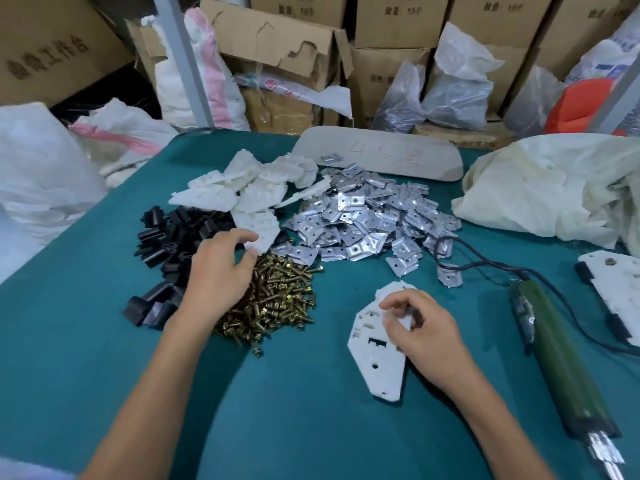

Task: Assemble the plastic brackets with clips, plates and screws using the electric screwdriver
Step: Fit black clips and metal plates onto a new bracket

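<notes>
Lying right of the screw pile (pixel 277 299), the bracket (pixel 372 358) was gripped by the right hand (pixel 426 330); the left hand (pixel 218 271) pinched a second bracket (pixel 261 225) beyond it.

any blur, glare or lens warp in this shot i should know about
Head view: wide-angle warp tilts the boxes near the borders; fingertips of the right hand are motion-smeared over the white bracket; the metal plates throw bright glints; the electric screwdriver tip blurs at the frame's corner; light is soft, with a faint shadow on the near table.
</notes>
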A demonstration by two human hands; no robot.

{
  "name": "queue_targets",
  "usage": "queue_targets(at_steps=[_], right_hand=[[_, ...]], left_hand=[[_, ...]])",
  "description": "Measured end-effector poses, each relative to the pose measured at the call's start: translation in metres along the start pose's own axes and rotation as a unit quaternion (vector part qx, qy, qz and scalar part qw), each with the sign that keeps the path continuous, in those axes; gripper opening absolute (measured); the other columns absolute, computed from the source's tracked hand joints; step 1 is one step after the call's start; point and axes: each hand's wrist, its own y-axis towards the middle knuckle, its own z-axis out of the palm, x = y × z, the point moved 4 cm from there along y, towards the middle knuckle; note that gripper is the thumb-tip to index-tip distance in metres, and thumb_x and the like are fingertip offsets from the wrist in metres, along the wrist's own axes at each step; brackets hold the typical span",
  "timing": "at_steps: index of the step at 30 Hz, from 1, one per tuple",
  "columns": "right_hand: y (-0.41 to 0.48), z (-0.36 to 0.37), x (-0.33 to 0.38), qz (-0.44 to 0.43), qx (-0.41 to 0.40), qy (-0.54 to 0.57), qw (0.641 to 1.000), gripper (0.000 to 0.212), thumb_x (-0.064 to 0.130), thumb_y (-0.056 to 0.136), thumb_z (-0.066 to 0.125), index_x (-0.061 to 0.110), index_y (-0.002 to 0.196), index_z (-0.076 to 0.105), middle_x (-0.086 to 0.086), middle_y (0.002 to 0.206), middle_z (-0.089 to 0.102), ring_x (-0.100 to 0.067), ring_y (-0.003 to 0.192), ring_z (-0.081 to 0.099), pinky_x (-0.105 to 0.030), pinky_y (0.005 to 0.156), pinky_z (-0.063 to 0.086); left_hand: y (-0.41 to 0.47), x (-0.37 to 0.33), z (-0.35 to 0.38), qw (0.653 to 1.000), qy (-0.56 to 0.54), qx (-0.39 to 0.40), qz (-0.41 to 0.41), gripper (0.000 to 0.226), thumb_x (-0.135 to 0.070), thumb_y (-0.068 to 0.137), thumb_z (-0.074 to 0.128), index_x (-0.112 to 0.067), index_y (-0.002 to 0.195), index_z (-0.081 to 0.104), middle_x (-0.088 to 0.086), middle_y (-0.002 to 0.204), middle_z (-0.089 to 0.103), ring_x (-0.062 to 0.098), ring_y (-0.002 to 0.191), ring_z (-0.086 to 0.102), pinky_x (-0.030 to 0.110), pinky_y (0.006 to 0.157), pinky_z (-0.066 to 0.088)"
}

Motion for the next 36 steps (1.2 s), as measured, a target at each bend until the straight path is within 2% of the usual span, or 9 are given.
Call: queue_targets(at_steps=[7, 10, 12, 14, 18, 24, 29, 32, 36], right_hand=[[-0.001, 0.005, -0.001, 0.015, 0.067, 0.037, 0.997, 0.051, -0.005, 0.089, 0.064, 0.045, 0.098, 0.065, 0.017, 0.095, 0.066, 0.002, 0.061, 0.053, -0.012, 0.061, 0.043], [-0.004, 0.004, 0.002, -0.005, 0.053, -0.023, 0.998, 0.049, 0.012, 0.089, 0.072, 0.053, 0.113, 0.059, 0.018, 0.099, 0.064, -0.006, 0.054, 0.043, -0.017, 0.062, 0.044], [-0.005, 0.0, 0.004, -0.013, 0.034, -0.096, 0.995, 0.06, 0.031, 0.085, 0.077, 0.063, 0.126, 0.047, 0.026, 0.113, 0.06, -0.004, 0.061, 0.049, -0.023, 0.071, 0.046], [-0.006, -0.004, 0.006, 0.0, 0.023, -0.132, 0.991, 0.078, 0.047, 0.08, 0.079, 0.07, 0.137, 0.03, 0.037, 0.13, 0.046, 0.003, 0.08, 0.056, -0.036, 0.082, 0.048], [-0.005, -0.01, 0.002, 0.037, 0.021, -0.174, 0.984, 0.091, 0.067, 0.077, 0.075, 0.078, 0.137, 0.007, 0.026, 0.146, 0.034, -0.017, 0.101, 0.063, -0.051, 0.094, 0.049], [-0.002, -0.01, 0.0, 0.042, 0.004, -0.144, 0.989, 0.068, 0.062, 0.086, 0.063, 0.064, 0.142, 0.024, 0.021, 0.136, 0.043, -0.004, 0.071, 0.062, -0.05, 0.091, 0.052], [-0.002, -0.009, -0.002, 0.041, 0.001, -0.156, 0.987, 0.063, 0.057, 0.089, 0.063, 0.06, 0.142, 0.029, 0.019, 0.135, 0.045, -0.001, 0.07, 0.063, -0.049, 0.091, 0.051], [-0.002, -0.009, -0.004, 0.05, 0.001, -0.157, 0.986, 0.061, 0.055, 0.09, 0.063, 0.06, 0.141, 0.03, 0.02, 0.134, 0.046, -0.002, 0.071, 0.062, -0.051, 0.093, 0.05], [-0.002, -0.008, -0.004, 0.057, 0.001, -0.158, 0.986, 0.059, 0.054, 0.091, 0.063, 0.057, 0.141, 0.032, 0.021, 0.135, 0.045, 0.0, 0.073, 0.061, -0.052, 0.095, 0.05]], left_hand=[[0.006, 0.02, -0.013, 0.998, -0.019, -0.031, -0.044, 0.021, -0.025, 0.101, 0.057, -0.024, 0.12, 0.065, -0.007, 0.112, 0.067, 0.017, 0.106, 0.06, 0.036, 0.091, 0.048], [0.008, 0.015, -0.008, 0.999, -0.016, -0.032, -0.033, 0.016, -0.024, 0.099, 0.06, -0.024, 0.113, 0.069, -0.009, 0.102, 0.068, 0.013, 0.094, 0.061, 0.034, 0.085, 0.05], [0.01, 0.015, -0.013, 0.997, 0.003, -0.071, -0.031, 0.017, -0.021, 0.098, 0.06, -0.021, 0.111, 0.071, -0.006, 0.101, 0.07, 0.015, 0.091, 0.061, 0.036, 0.083, 0.052], [0.015, 0.022, -0.022, 0.992, 0.027, -0.112, -0.043, 0.021, -0.018, 0.097, 0.059, -0.019, 0.115, 0.07, 0.001, 0.107, 0.069, 0.024, 0.095, 0.061, 0.043, 0.089, 0.052], [0.019, 0.045, -0.033, 0.977, 0.088, -0.142, -0.133, 0.034, -0.022, 0.098, 0.056, -0.019, 0.132, 0.059, 0.013, 0.137, 0.052, 0.039, 0.13, 0.041, 0.052, 0.11, 0.031], [0.031, 0.066, -0.033, 0.978, 0.106, -0.079, -0.164, 0.042, -0.024, 0.101, 0.051, -0.021, 0.143, 0.05, 0.012, 0.152, 0.039, 0.037, 0.141, 0.032, 0.055, 0.114, 0.025], [0.045, 0.069, -0.025, 0.989, 0.082, 0.0, -0.125, 0.06, -0.036, 0.089, 0.068, -0.027, 0.145, 0.047, 0.01, 0.151, 0.03, 0.034, 0.142, 0.02, 0.047, 0.115, 0.025], [0.054, 0.064, -0.021, 0.976, 0.2, 0.009, -0.083, 0.07, -0.045, 0.083, 0.076, -0.027, 0.144, 0.047, 0.01, 0.145, 0.039, 0.035, 0.136, 0.03, 0.051, 0.111, 0.026], [0.06, 0.056, -0.019, 0.978, 0.206, -0.026, -0.013, 0.054, -0.04, 0.081, 0.079, -0.027, 0.127, 0.053, 0.003, 0.132, 0.057, 0.03, 0.125, 0.045, 0.045, 0.1, 0.026]])
